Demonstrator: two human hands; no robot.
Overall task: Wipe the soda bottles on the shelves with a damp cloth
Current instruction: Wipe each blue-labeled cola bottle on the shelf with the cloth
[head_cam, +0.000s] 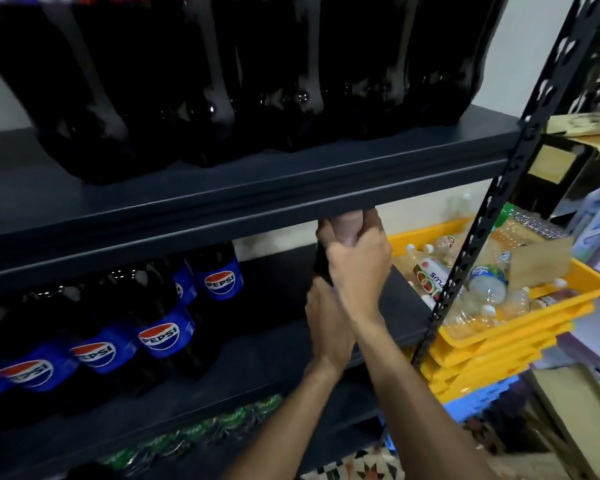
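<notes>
- A dark plastic soda bottle stands at the right end of the dark middle shelf board, well apart from the other bottles, its top just under the edge of the dark upper shelf board
- The left hand grips the bottle's lower body; only the back of the hand shows, its fingers curling out of sight round the far side
- The right hand is above it at the bottle's neck, fingers curled close together round a pale pinkish cloth, which is pressed against the top of the bottle
- A row of dark cola bottles with blue labels fills the left part of the same shelf
- Large dark bottles stand side by side on the upper shelf
- Green-patterned bottle tops show on the shelf below
- A black slotted metal upright forms the rack's right corner
- Beyond it, stacked yellow plastic trays hold a heap of clear plastic bottles
</notes>
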